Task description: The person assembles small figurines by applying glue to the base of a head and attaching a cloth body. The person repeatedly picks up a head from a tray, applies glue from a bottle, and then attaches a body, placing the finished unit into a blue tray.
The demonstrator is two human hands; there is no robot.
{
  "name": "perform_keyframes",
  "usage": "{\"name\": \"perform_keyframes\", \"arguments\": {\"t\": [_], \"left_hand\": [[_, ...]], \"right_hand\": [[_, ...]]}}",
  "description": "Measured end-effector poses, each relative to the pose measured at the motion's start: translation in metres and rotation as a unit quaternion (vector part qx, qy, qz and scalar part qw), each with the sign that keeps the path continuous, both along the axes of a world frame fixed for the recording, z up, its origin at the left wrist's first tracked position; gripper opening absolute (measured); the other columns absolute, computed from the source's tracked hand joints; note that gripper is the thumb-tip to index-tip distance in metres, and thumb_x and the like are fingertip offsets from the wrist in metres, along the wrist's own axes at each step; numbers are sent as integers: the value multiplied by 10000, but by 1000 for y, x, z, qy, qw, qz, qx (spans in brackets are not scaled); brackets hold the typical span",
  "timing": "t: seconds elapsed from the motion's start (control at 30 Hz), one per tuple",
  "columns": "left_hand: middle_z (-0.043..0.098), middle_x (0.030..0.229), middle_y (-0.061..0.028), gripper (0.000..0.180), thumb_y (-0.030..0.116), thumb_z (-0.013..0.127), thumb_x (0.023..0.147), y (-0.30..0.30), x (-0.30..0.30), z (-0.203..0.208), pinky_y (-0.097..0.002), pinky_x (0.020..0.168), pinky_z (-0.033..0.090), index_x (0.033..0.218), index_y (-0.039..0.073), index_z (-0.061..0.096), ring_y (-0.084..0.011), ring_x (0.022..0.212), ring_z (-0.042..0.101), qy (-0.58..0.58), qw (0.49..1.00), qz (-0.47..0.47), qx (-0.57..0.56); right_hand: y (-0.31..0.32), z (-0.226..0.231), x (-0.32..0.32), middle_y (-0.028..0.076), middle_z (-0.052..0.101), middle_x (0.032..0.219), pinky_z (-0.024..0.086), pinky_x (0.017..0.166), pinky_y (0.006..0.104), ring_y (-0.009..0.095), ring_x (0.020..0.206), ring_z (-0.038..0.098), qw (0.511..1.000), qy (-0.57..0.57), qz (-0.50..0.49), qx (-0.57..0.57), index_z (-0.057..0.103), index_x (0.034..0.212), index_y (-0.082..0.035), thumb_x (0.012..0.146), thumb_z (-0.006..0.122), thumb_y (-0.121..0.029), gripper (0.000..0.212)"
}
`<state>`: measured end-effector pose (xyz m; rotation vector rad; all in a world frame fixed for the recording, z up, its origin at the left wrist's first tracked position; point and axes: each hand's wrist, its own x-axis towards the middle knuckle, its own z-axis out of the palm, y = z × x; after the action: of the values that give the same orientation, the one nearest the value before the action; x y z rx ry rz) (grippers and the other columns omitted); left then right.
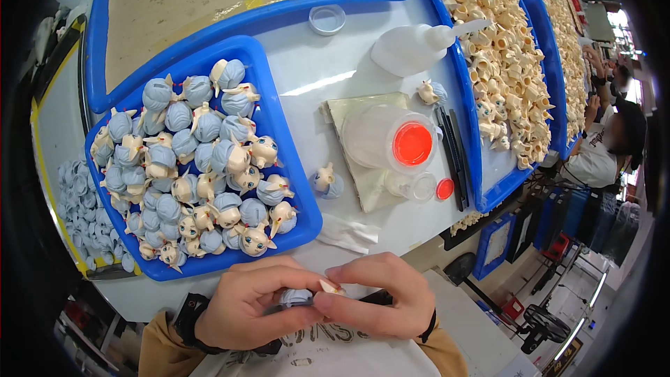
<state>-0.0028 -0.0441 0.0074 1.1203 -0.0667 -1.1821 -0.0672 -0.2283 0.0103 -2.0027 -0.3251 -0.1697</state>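
Observation:
Close to my body, my left hand [258,300] pinches a small grey-blue doll hair piece [296,298]. My right hand [380,297] is closed on a cream doll head piece [331,287] right beside it. Both hands nearly meet, and fingers cover much of the two pieces, so I cannot tell whether they are joined. Just beyond my left hand is a blue tray [299,199] heaped with cream doll heads [255,240] with grey-blue hair and pointed ears. A single doll head [326,181] lies on the table right of that tray.
Centre right, a translucent jar [363,136] with a red disc stands on a flat pad [345,108]. Near it are a white squeeze bottle [412,49], dark sticks [453,157] and another head [430,92]. A blue tray [481,202] of cream parts is at right. Loose hair pieces [84,202] lie left.

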Motion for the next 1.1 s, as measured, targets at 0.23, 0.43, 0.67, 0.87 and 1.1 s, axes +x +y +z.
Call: {"name": "perform_keyframes", "arguments": {"t": [0.23,0.43,0.67,0.87,1.1], "left_hand": [[484,1052,-186,448,-92,472,768,-7,-3,3,-284,742,491,1208,-76,387,-228,870,574,-29,999,9,-45],[480,1073,-201,349,-103,488,766,0,2,5,-307,759,496,1112,-81,447,-241,889,572,10,998,-53,-39],[473,1048,-211,342,-127,547,725,-2,1,2,-324,777,498,1051,-70,462,-259,905,566,-17,997,-36,-66],[470,1027,-199,322,-126,551,718,-3,1,4,-335,782,499,1022,-62,464,-264,917,565,10,998,-21,-64],[485,1023,-203,315,-99,583,711,-3,0,2,-324,763,503,994,-49,455,-234,892,570,39,997,2,-63]], "right_hand": [[-25,-1,-15,171,540,943,468,591,258,186,735,577,906,-61,-399,126,538,934,33,751,642,-104,251],[-38,-14,-8,143,571,924,423,687,251,163,772,535,909,76,-403,81,557,982,61,722,654,-42,296],[-37,-18,-1,136,601,900,430,697,270,197,781,549,927,44,-372,-31,597,949,28,663,663,5,294],[-38,-20,0,132,604,908,433,716,289,235,807,561,930,33,-360,-70,603,952,15,652,652,31,304],[-34,-13,4,101,583,874,424,680,297,233,774,532,919,24,-343,-192,619,971,-38,619,656,27,359]]}}
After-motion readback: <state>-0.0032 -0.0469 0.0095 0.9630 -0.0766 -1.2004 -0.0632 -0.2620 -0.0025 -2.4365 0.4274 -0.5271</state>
